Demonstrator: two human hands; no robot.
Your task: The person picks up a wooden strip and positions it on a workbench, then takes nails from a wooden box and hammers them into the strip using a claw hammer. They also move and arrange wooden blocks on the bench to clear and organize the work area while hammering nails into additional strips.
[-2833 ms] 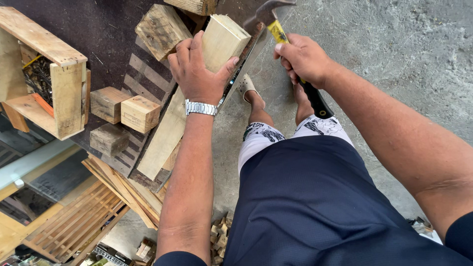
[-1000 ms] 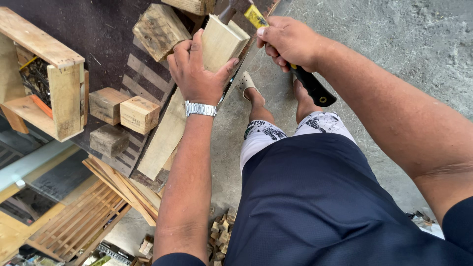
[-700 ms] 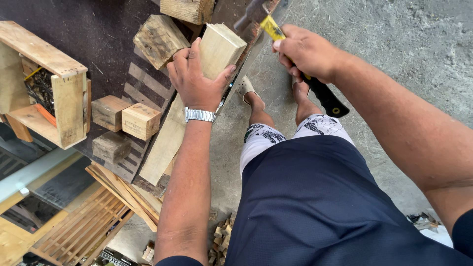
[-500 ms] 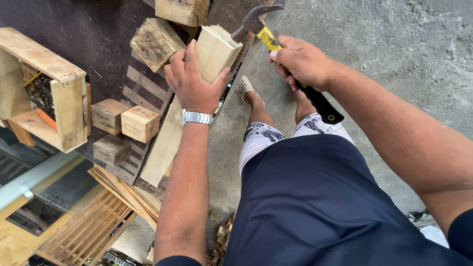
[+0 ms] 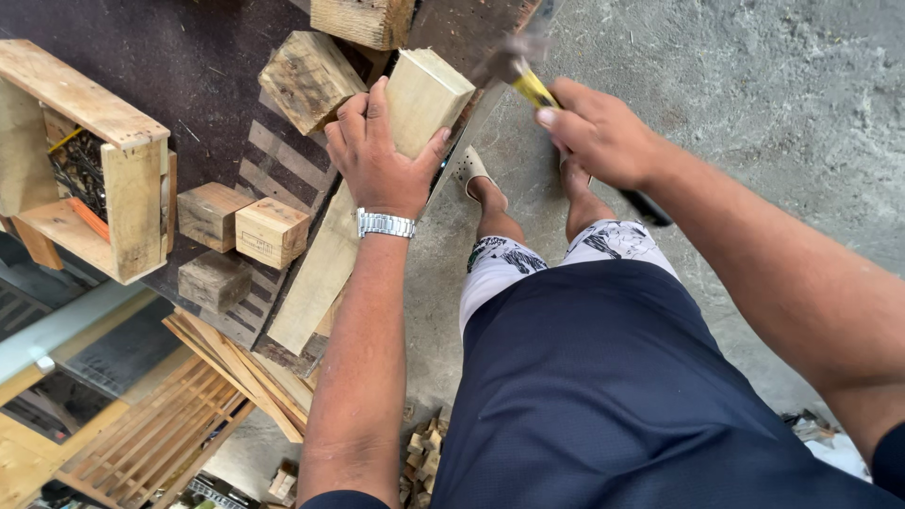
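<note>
A pale, square-ended wooden block [image 5: 426, 97] is gripped by the left hand [image 5: 382, 160], fingers wrapped over its near side, and is held at the right edge of the dark workbench top [image 5: 179, 66], above a long pale plank [image 5: 325, 269]; a yellow-and-black-handled hammer [image 5: 528, 83] is clasped in the right hand [image 5: 603, 132], its blurred head just beside the block's upper right corner. Rough weathered blocks [image 5: 306, 80] are crowded close on the left, three small cubes [image 5: 240, 231] and an open wooden crate [image 5: 94, 170] farther out; open room is left only to the right, over the grey concrete floor [image 5: 782, 104].
</note>
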